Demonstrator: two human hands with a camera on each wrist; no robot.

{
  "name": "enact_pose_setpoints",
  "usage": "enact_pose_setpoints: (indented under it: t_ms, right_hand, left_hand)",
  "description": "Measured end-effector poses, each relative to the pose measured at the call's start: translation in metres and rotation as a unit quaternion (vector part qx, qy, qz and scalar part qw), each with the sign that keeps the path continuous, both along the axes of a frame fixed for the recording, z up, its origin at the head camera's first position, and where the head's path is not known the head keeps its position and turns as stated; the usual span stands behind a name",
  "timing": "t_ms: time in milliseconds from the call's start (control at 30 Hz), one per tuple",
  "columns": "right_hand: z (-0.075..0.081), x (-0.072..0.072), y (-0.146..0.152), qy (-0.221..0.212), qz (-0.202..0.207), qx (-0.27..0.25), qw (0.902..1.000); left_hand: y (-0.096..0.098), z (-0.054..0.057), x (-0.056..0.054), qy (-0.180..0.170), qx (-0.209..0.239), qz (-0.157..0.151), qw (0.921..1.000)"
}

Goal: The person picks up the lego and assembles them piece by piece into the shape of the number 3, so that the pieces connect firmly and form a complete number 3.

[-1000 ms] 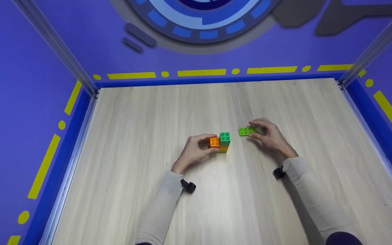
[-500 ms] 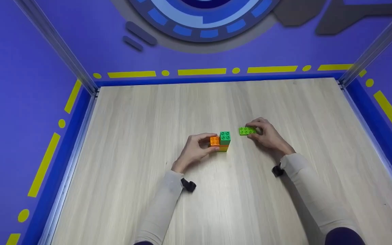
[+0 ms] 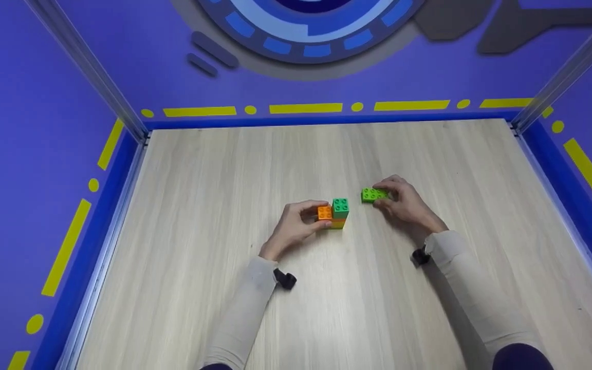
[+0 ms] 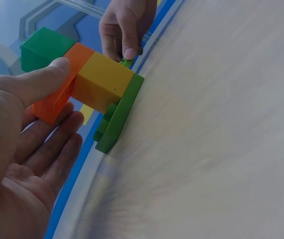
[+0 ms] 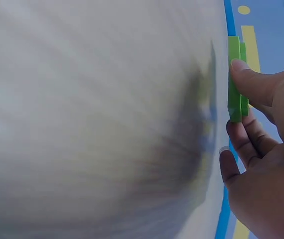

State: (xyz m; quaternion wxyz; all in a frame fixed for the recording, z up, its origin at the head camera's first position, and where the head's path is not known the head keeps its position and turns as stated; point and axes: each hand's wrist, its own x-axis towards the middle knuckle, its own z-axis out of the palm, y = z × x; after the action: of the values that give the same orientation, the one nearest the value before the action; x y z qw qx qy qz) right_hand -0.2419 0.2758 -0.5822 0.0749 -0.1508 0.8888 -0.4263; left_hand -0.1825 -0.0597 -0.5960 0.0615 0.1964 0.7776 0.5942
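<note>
My left hand [image 3: 296, 226] pinches the orange toy brick [image 3: 324, 213] of a small stack between thumb and fingers. A darker green brick [image 3: 340, 206] sits on top of the orange one, at its right end. In the left wrist view a yellow brick [image 4: 104, 82] lies beneath the orange, above a flat green brick [image 4: 121, 117] at the bottom against the table. To the right and slightly farther back, my right hand [image 3: 404, 203] grips a flat lime-green brick [image 3: 368, 195] by its sides. Its thumb lies across the brick's side in the right wrist view.
The light wooden tabletop [image 3: 214, 205] spreads around both hands. A blue-purple wall [image 3: 296, 87] with yellow dashes closes the back, and similar walls rise at left and right. Metal posts [image 3: 85, 72] mark the corners.
My right fingers have closed in on the lime-green brick, which now shows more of its front side and sits slightly farther back. The left hand and the stack stay in place.
</note>
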Motion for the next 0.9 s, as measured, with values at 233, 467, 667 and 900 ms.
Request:
enact_pose_setpoints:
  t_ms: [233, 467, 667, 900]
  right_hand:
    - [0.007, 0.001, -0.004, 0.013, 0.004, -0.006, 0.9999]
    - [0.014, 0.005, -0.006, 0.037, 0.008, -0.012, 0.9992]
    - [0.020, 0.005, -0.007, 0.055, 0.010, -0.018, 0.9983]
    - [0.028, 0.003, -0.008, 0.065, 0.016, -0.033, 0.9972]
  left_hand:
    - [0.000, 0.000, 0.000, -0.005, 0.003, 0.002, 1.0000]
    - [0.001, -0.001, 0.001, -0.033, 0.022, 0.001, 0.9992]
    - [0.001, 0.000, 0.002, -0.050, 0.035, 0.003, 0.9981]
    - [0.002, 0.000, 0.001, -0.040, 0.019, 0.006, 0.9990]
